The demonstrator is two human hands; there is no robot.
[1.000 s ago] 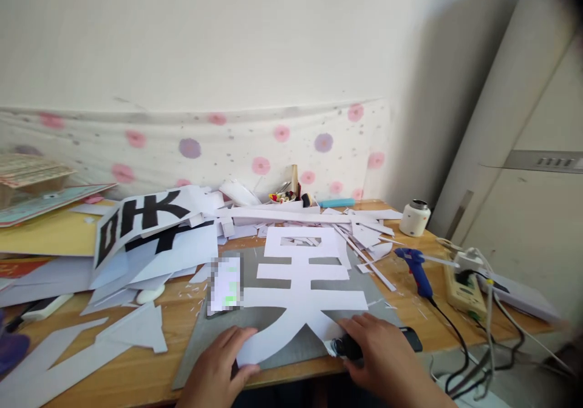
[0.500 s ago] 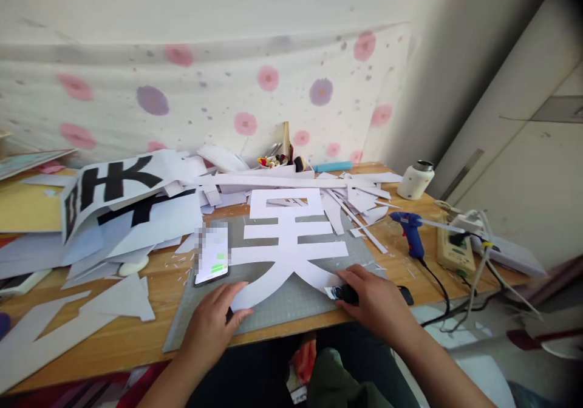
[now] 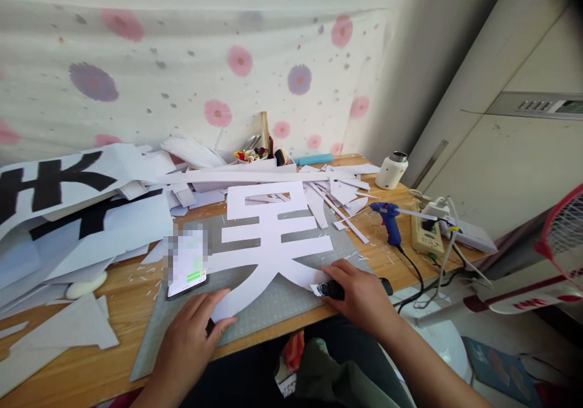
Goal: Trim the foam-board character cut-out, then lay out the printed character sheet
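Note:
A large white foam-board or card cut-out of a Chinese character (image 3: pixel 279 256) lies on a grey cutting mat (image 3: pixel 255 311). My left hand (image 3: pixel 194 323) pinches its lower left stroke between thumb and fingers. A small dark thing shows behind that thumb, too hidden to name. My right hand (image 3: pixel 357 292) is wrapped round a black utility knife (image 3: pixel 334 289), whose front end looks wrapped in something whitish. The fingertips of this hand rest at the lower right stroke. Left of the cut-out, a lit phone (image 3: pixel 186 262) lies on the mat.
White offcuts (image 3: pixel 350 192) lie behind the mat, and printed character sheets (image 3: pixel 68 180) are piled at left. To the right are a blue glue gun (image 3: pixel 387 220), a power strip (image 3: pixel 426 232) with cables and a white bottle (image 3: pixel 392 170). A racket (image 3: pixel 565 238) stands at far right.
My view has turned to the right, so the table things appear further left and the racket shows. Both hands keep their hold, and the cut-out looks unmoved on the mat.

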